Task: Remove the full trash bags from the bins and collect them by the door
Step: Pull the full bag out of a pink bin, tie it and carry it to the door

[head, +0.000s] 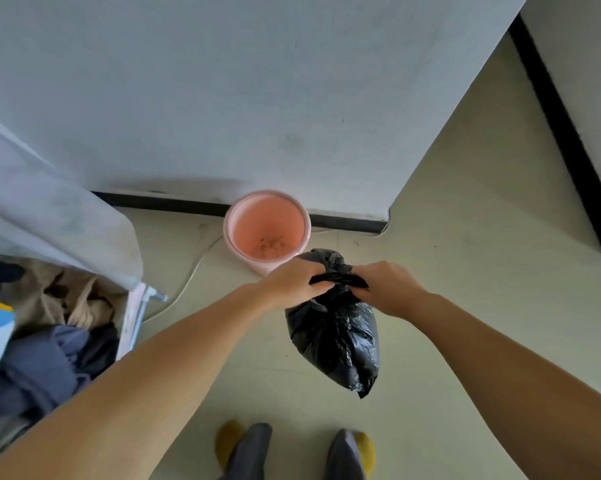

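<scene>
While the bag (333, 336) hangs above the floor (465, 271), both hands' fingers (318, 289) clamp its neck. Bin (230, 233) sits bare behind.

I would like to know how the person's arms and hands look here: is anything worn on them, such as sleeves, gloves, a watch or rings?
Both forearms are bare along all that the head view shows; no sleeve edge is in view. The left hand and the right hand wear no gloves. No watch or bracelet shows on either wrist, and no ring on the fingers that can be seen.
</scene>
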Available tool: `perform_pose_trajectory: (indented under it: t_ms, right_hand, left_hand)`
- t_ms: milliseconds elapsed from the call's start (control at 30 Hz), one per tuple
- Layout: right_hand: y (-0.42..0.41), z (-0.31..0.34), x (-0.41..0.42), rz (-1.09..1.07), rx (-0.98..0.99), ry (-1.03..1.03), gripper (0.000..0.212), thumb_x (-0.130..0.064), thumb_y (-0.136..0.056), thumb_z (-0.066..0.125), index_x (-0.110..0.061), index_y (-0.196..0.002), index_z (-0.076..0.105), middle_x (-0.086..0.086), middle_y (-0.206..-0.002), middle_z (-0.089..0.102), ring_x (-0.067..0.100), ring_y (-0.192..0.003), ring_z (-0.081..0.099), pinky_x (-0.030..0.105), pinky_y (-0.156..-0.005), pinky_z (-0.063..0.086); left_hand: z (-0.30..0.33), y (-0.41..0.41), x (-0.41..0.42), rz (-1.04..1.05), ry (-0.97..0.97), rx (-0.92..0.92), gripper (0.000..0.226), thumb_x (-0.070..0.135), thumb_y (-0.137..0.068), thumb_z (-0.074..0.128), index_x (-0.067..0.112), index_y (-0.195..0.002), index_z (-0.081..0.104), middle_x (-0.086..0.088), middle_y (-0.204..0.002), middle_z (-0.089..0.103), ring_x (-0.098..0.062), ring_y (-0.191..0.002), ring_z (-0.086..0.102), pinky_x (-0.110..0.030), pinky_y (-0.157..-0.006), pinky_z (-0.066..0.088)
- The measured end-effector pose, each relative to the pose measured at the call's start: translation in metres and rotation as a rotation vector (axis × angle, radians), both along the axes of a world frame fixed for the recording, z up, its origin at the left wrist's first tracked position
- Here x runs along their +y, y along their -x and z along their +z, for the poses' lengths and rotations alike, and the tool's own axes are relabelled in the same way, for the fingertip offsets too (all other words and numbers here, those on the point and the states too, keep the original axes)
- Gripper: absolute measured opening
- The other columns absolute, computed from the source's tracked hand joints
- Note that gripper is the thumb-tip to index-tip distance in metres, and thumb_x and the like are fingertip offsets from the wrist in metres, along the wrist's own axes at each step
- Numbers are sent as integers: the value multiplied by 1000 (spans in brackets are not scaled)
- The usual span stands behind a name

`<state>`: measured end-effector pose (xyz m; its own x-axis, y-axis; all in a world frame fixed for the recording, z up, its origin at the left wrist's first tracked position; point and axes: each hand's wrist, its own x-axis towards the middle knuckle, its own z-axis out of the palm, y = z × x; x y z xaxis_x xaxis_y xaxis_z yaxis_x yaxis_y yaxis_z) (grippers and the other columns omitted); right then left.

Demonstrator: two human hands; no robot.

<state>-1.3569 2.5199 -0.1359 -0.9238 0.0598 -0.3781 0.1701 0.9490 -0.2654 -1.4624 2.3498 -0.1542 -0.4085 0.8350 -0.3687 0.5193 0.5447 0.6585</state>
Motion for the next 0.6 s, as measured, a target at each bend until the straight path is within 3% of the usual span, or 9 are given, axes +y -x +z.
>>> perform_pose_trajectory:
  t_ms: [133, 233, 333, 467, 533, 600]
  right_hand:
    - [1, 84, -10, -59, 57, 29, 11, -25, -87, 53, -25, -77, 50, -4, -66, 48, 23, -64, 49, 28, -51, 29]
    - [2, 118, -17, -75, 98, 32, 18, -24, -86, 54, -27, -73, 44, -10, -60, 42, 21, -62, 46, 28, -51, 29]
    - [3, 137, -28, -59, 98, 18, 15, -29, -88, 53, -28, -76, 45, -7, -63, 47, 21, -64, 49, 29, -54, 35]
    - [11, 153, -41, 6, 143, 11, 14, -32, -88, 52, -23, -78, 48, -4, -68, 53, 22, -66, 53, 31, -55, 40]
    - [20, 160, -45, 63, 167, 9, 16, -32, -88, 52, -17, -86, 57, 2, -74, 61, 25, -70, 59, 31, -55, 44]
    - [32, 164, -46, 152, 182, 2, 18, -32, -89, 51, -15, -90, 59, 6, -78, 65, 27, -71, 60, 31, -55, 43]
  left_hand:
    - [81, -2, -9, 23, -19, 26, 28, 37, -95, 47, 14, -83, 58, -2, -72, 58, -22, -67, 58, -36, -66, 45]
    - [116, -1, -18, 61, 1, 32, 36, 40, -95, 46, 10, -105, 62, -12, -94, 69, -29, -84, 65, -44, -79, 51]
    - [140, -1, -32, 59, 16, 62, 38, 41, -95, 45, 11, -110, 62, -12, -99, 68, -29, -87, 65, -48, -84, 51]
    - [164, -6, -52, 125, 13, 80, 35, 38, -95, 46, 10, -105, 63, -9, -88, 66, -25, -79, 62, -38, -73, 48]
    - [170, -8, -62, 186, 5, 112, 29, 36, -95, 47, 13, -88, 63, 0, -68, 57, -17, -62, 54, -27, -57, 39]
    - [177, -11, -69, 255, 11, 147, 29, 37, -95, 47, 26, -68, 51, 7, -58, 47, -10, -52, 45, -23, -50, 30]
